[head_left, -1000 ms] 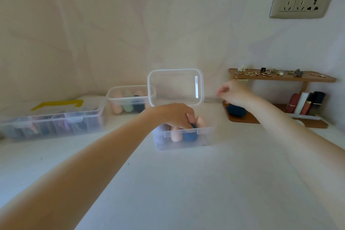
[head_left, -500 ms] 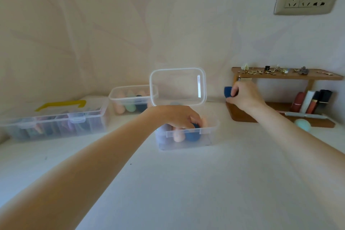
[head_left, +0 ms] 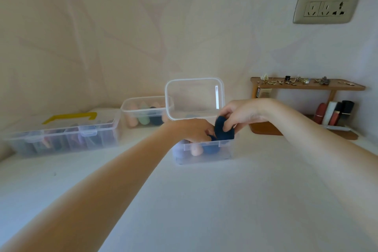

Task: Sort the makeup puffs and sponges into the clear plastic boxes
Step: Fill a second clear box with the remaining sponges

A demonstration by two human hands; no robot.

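Observation:
A small clear plastic box stands mid-table with its lid raised upright. Inside lie a peach sponge, a dark blue sponge and a pale lilac one at the left. My right hand pinches a dark blue puff just above the box's right half. My left hand reaches into the box with curled fingers on the sponges; what they hold is hidden.
A second open clear box with peach, green and dark sponges stands behind left. A long closed organiser with a yellow handle sits far left. A wooden shelf with trinkets and lipsticks is at right.
My right hand picked the dark blue puff off the wooden shelf's lower tray and carried it left to just above the open box. My left hand stayed in the box.

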